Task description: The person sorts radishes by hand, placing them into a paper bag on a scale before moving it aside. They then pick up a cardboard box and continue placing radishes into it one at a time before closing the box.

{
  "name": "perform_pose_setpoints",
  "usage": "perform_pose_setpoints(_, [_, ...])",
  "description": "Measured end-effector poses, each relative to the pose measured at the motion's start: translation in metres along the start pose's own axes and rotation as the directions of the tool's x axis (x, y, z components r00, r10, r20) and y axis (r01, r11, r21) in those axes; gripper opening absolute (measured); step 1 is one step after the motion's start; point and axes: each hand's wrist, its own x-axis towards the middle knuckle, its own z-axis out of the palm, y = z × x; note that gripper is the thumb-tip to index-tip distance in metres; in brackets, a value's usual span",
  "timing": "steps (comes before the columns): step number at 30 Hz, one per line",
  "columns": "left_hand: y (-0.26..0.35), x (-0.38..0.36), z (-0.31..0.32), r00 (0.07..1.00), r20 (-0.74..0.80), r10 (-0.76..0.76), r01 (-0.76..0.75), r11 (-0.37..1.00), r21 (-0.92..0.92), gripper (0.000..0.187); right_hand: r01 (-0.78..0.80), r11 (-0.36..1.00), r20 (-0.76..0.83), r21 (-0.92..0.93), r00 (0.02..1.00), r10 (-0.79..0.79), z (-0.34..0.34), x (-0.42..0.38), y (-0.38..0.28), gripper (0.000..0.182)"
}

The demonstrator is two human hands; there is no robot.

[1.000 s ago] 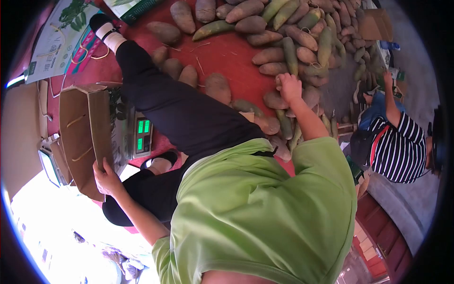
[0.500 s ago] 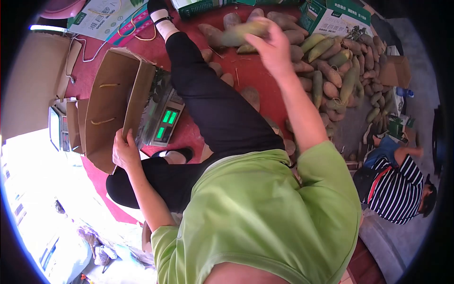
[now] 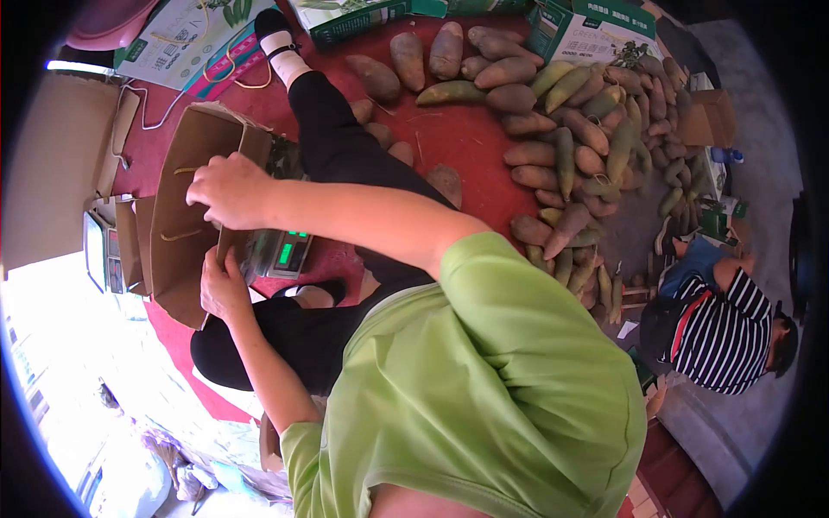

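Observation:
My left hand [image 3: 224, 285] grips the near side wall of an open cardboard box [image 3: 183, 272], thumb on one face and fingers on the other. My right hand [image 3: 231, 192] is over the mouth of the box, fingers curled down toward the inside. Whatever it holds is hidden behind the hand and the box wall. The box has yellow cord handles and stands by a digital scale [image 3: 292, 252] with green lit numbers. A long green radish [image 3: 451, 93] lies on the red floor among brownish, root-shaped vegetables [image 3: 446, 50].
A large heap of green and brownish long vegetables [image 3: 566, 164] spreads to the right. Printed cartons [image 3: 596, 39] stand at the back. A second scale [image 3: 105, 250] is on the far left. At the right edge sits another person in a striped shirt [image 3: 725, 337].
My right hand has swung left from above the vegetables, where it held a greenish radish, to over the box. That radish is out of sight now. My left hand stays on the box.

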Motion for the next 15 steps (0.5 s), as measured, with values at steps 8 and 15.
perform_pose_setpoints(8, [-0.001, 0.000, 0.002, 1.000, 0.007, 0.000, -0.001, 0.998, 0.070, 0.027, -0.443, 0.880, -0.203, 0.173, 0.858, 0.472, -0.135, -0.114, 0.128, 0.023])
perform_pose_setpoints(15, [-0.007, 0.001, 0.010, 1.000, -0.016, 0.006, -0.004, 0.994, 0.112, 0.034, -0.913, 0.330, -0.091, -0.238, 0.360, 0.929, -0.163, -0.365, 0.218, 0.027])
